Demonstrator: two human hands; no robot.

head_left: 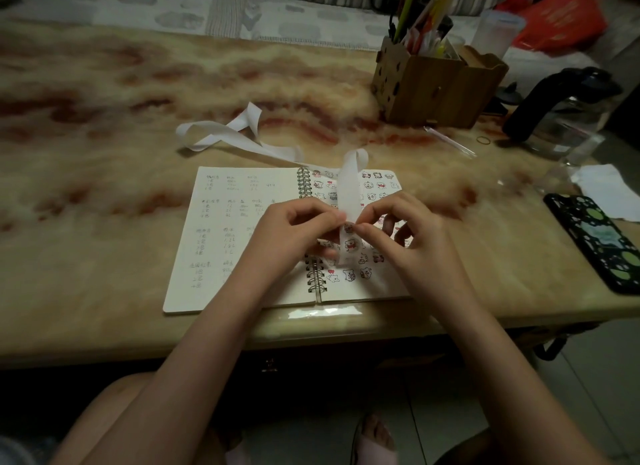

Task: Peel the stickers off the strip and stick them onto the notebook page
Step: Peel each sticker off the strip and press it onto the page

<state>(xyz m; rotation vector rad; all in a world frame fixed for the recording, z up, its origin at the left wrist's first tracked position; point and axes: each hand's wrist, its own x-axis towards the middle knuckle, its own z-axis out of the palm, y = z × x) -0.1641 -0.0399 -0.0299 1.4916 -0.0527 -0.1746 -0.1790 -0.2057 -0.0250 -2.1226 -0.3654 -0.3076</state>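
Both hands met over the open spiral notebook (242, 243) on the marbled tabletop (104, 153). The left hand (294, 229) pinched the white sticker strip (349, 191) from its left edge, fingers closed on it, and the right hand (401, 229) nipped the same spot from the right, thumb and forefinger tight at a small cartoon sticker (349, 228). Above the fingers the strip rose bare and looped back across the tabletop; below them it hung down, printed, over the right-hand page (384, 187), which was crowded with stuck stickers.
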